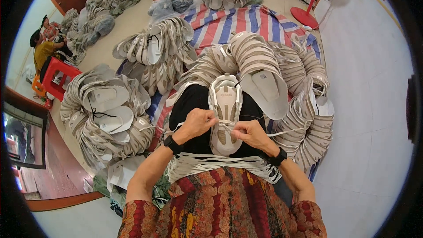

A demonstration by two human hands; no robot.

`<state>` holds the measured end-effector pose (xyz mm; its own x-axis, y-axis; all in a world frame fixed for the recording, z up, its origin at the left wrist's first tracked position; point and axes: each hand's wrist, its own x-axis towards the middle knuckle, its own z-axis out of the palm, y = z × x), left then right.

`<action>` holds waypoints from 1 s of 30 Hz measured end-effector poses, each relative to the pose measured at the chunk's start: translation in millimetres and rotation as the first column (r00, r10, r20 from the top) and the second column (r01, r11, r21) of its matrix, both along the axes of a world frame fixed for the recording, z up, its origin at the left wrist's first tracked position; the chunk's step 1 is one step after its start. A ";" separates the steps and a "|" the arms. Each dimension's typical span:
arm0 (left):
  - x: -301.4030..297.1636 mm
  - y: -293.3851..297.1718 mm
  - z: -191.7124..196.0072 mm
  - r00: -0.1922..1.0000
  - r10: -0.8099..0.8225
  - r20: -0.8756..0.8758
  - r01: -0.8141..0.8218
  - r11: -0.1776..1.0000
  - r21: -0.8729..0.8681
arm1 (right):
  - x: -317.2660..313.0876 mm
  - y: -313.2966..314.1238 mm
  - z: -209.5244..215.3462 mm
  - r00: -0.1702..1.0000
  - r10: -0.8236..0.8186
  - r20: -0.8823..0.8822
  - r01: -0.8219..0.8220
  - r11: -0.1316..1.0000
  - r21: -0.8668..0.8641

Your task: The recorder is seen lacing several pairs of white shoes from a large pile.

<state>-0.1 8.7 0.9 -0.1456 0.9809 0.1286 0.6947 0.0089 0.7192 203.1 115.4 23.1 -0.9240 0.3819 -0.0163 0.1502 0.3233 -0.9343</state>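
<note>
A beige and white shoe upper (225,101) lies on the black cloth (189,101) over my lap, its toe toward me. Pale shoelace (226,122) crosses its lower eyelets. At the shoe's left edge, my left hand (198,122) is closed in a pinch; what its fingertips hold is too small to make out. My right hand (252,134) pinches the shoelace over the front of the shoe, and a lace end trails out to its right. A bundle of loose white laces (220,164) lies across my lap, close to my body.
Curved stacks of shoe uppers (257,55) surround me, with more piles at left (105,105) and right (304,128). Beyond lies a striped sheet (246,20). A white wall (365,105) stands at right. Two people (46,46) sit far left near a red stool (59,77).
</note>
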 end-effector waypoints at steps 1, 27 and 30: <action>0.0 -1.1 -1.8 1.000 0.018 -0.002 -0.018 0.999 -0.041 | -2.0 2.7 2.0 0.999 -0.033 0.007 0.033 0.999 -0.032; -161.4 -386.3 116.6 0.633 0.772 -0.047 -0.741 0.588 -0.325 | 397.9 182.6 182.9 0.618 -0.747 0.243 0.467 0.598 0.651; -175.8 -450.4 108.4 0.558 0.821 -0.120 -0.824 0.530 -0.203 | 454.1 192.0 191.0 0.596 -0.802 0.041 0.573 0.461 0.678</action>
